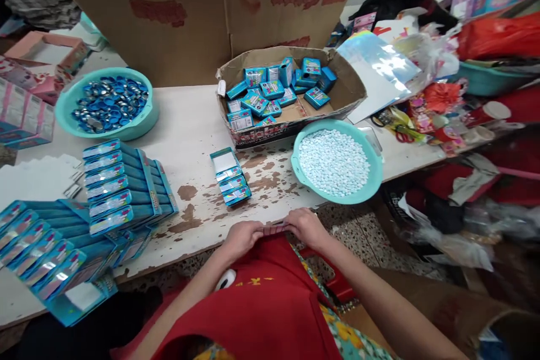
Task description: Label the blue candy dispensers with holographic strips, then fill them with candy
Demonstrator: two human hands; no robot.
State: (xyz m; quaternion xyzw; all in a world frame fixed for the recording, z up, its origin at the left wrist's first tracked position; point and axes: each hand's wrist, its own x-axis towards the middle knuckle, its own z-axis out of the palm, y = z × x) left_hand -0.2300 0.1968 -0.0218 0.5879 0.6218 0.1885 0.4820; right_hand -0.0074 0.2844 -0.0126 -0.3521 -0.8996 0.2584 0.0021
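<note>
My left hand (243,238) and my right hand (304,226) are both closed on the hem of a red apron (270,292), stretched between them at the table's front edge. Just beyond them an open blue box (223,162) holds several small blue packs (235,186). To its right stands a turquoise basin (373,180) of pale candies (333,162). Behind is a cut cardboard box (337,104) with loose small blue packs (272,89). At the left, another turquoise basin (145,124) holds blue and silver pieces (110,102), with stacked blue boxes (126,185) nearer me.
A large carton (202,28) stands behind the worn white table (185,118). White paper pieces (37,180) and pink boxes (25,107) lie at the left. Bags, a shiny sheet (375,73) and cups crowd the right. A red stool (337,284) is below the table edge.
</note>
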